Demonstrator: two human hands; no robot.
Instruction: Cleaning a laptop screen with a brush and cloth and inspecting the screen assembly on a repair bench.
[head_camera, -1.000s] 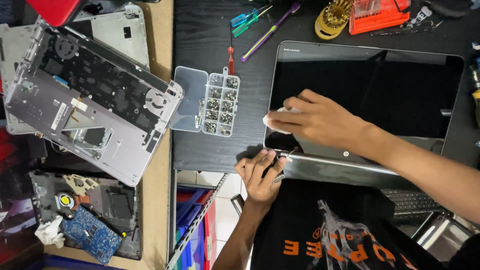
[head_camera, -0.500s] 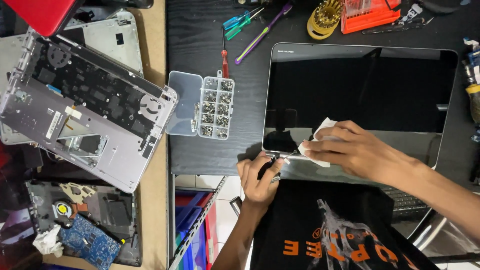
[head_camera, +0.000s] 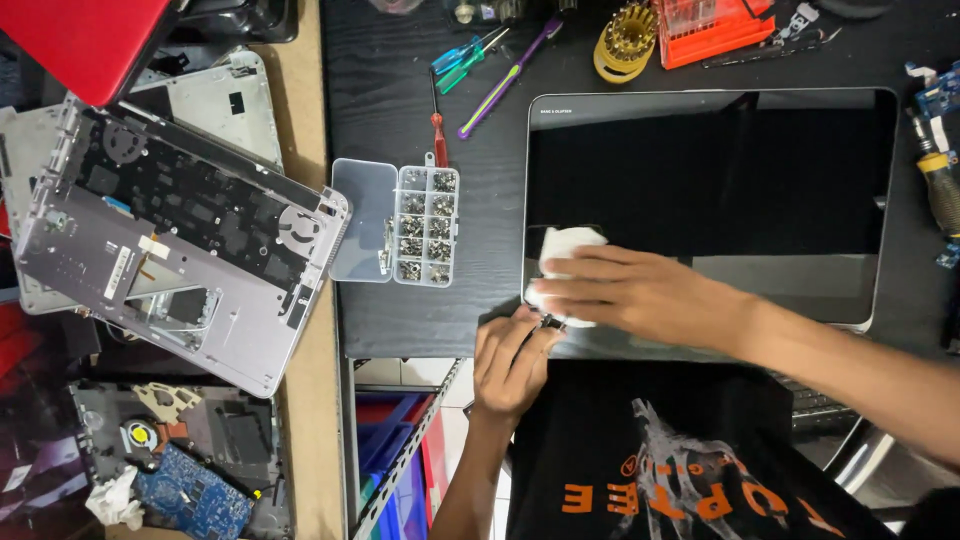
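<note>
The right hand (head_camera: 640, 295) is lying flat, fingers stretched toward 9 o'clock, pressing a white cloth (head_camera: 562, 262) onto the lower left corner of the screen (head_camera: 710, 180). Its grip is loose and open, the palm and fingers only pinning the cloth down, not closing around it. The cloth is sitting at 9 o'clock of the hand, partly hidden under the fingertips.

The left hand (head_camera: 510, 360) is coming up from 6 o'clock, its fingers curled at the screen's near left corner, just beside the right hand. Its grip is half closed on that corner edge; whether it is pinching something small there, I cannot tell.

The screen is lying face up on the black surface (head_camera: 400, 90), dark and glossy, with a grey border.

At 9 o'clock of the screen, a clear screw box (head_camera: 425, 225) is standing open, its lid folded out to the left. At 12 o'clock of the box, screwdrivers (head_camera: 470, 55) with red, blue, green and purple handles are lying scattered. Further toward 9 o'clock, an opened laptop base (head_camera: 170, 240) is resting tilted on a wooden bench (head_camera: 300, 130). At 7 o'clock, a blue board (head_camera: 195, 490) is lying on another chassis.
</note>
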